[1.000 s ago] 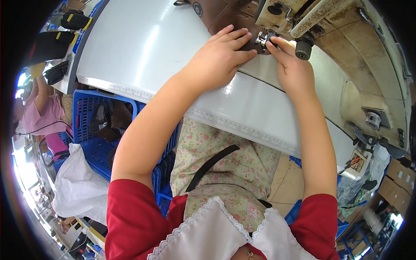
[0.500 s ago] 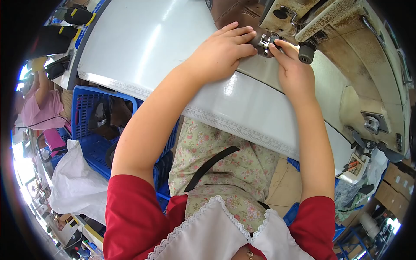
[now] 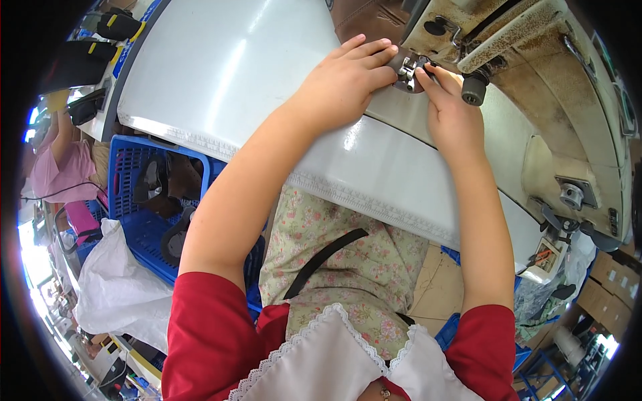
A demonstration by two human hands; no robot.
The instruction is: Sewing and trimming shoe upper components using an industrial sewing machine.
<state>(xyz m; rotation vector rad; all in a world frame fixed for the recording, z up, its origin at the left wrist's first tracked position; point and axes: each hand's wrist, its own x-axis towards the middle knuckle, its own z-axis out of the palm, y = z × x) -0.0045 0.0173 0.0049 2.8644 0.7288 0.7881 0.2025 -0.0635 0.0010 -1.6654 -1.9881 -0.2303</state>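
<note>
A brown leather piece [image 3: 374, 21] with stitched lines lies under the head of a sewing machine [image 3: 535, 73]. My left hand [image 3: 346, 83] rests with its fingers stretched out over the leather's near edge, left of the metal presser foot [image 3: 406, 70]. At the right of the foot is my right hand [image 3: 456, 117], its fingers bent and drawn together. Something small and dark shows between its fingertips, too small to make out. The needle and the part of the leather under the foot are mostly hidden by the hands and the machine head.
The white table [image 3: 200, 80] has a ruler strip [image 3: 348, 194] along its near edge. Left of my lap stands a blue crate [image 3: 127, 167] holding brown and black pieces, with a white plastic sheet [image 3: 120, 281] beside it. Another person [image 3: 67, 160] in pink sits farther left.
Both hands stay almost where they were beside the presser foot. The whole view has shifted slightly, and a little more of the dark piece in the blue crate shows.
</note>
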